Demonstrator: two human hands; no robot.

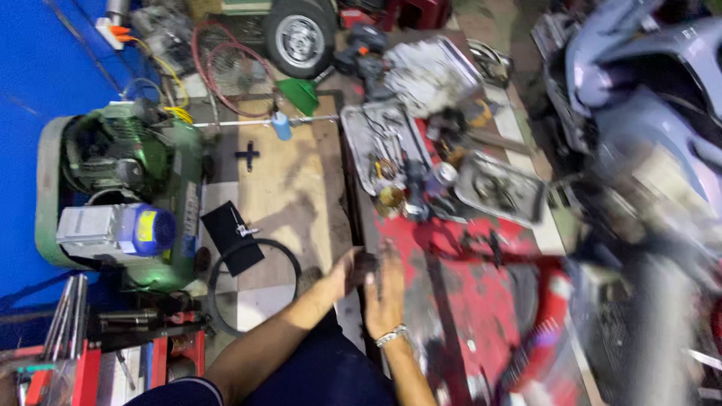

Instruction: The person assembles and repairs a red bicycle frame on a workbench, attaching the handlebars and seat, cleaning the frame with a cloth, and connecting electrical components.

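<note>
My left hand point(340, 272) and my right hand point(386, 289) meet low in the middle of the view, over the edge of a red, grimy work surface point(481, 293). Between their fingers sits a small dark part point(366, 263), blurred, and both hands seem to grip it. A metal watch band point(392, 335) circles my right wrist. My dark trouser leg lies under the forearms.
A green air compressor point(124, 188) stands at left. Metal trays point(383, 143) with tools and parts lie beyond the hands. A blurred grey scooter point(647, 113) fills the right side. A black rubber ring point(252, 282) rests on the floor, and a wheel point(301, 34) is at the top.
</note>
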